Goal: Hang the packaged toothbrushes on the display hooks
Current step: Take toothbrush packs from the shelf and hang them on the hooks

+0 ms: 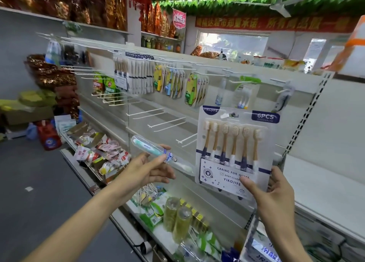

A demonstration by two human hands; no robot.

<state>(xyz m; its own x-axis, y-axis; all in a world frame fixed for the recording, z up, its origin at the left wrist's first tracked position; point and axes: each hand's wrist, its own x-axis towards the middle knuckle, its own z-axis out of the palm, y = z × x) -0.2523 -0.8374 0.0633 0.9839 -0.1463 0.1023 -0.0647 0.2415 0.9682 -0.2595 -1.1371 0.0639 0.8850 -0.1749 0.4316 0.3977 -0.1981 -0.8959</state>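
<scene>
My right hand (pixel 273 194) grips the lower edge of a six-brush blister pack (pixel 235 149), white card with navy corners, held upright in front of the shelving. My left hand (pixel 152 168) pinches a single teal toothbrush in a clear tube (pixel 158 151), which tilts up to the left. Just behind both, bare white display hooks (pixel 167 122) stick out from the back panel. Higher up, more toothbrush packs (pixel 138 78) hang in a row on the top hooks.
A lower shelf (pixel 126 206) carries packets, cotton swabs and yellow bottles (pixel 177 218). Sacks and boxes (pixel 47 135) stand on the grey floor at the left. At the right, a perforated upright (pixel 302 121) ends the hook panel, with white shelving beyond.
</scene>
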